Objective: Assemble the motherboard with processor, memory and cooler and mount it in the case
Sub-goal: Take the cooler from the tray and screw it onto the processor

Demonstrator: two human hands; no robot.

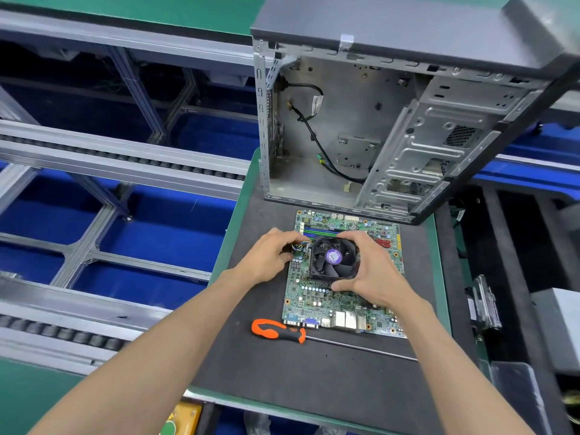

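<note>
A green motherboard [317,301] lies flat on the black mat, its port side toward me. On it sits a black cooler fan [333,258] with a purple hub label. My right hand [373,271] grips the fan from its right, thumb at the near edge and fingers over the far edge. My left hand [272,254] is at the fan's left side, fingers curled at the fan's coloured cable [300,245]. Behind the fan, memory slots [317,231] show green and blue. The open grey case [361,136] stands behind the board.
An orange-handled screwdriver [279,331] lies on the black mat [298,372] just in front of the board, its shaft pointing right. Roller conveyor rails [119,158] and blue bins run along the left. Dark equipment and metal parts [483,306] sit at the right.
</note>
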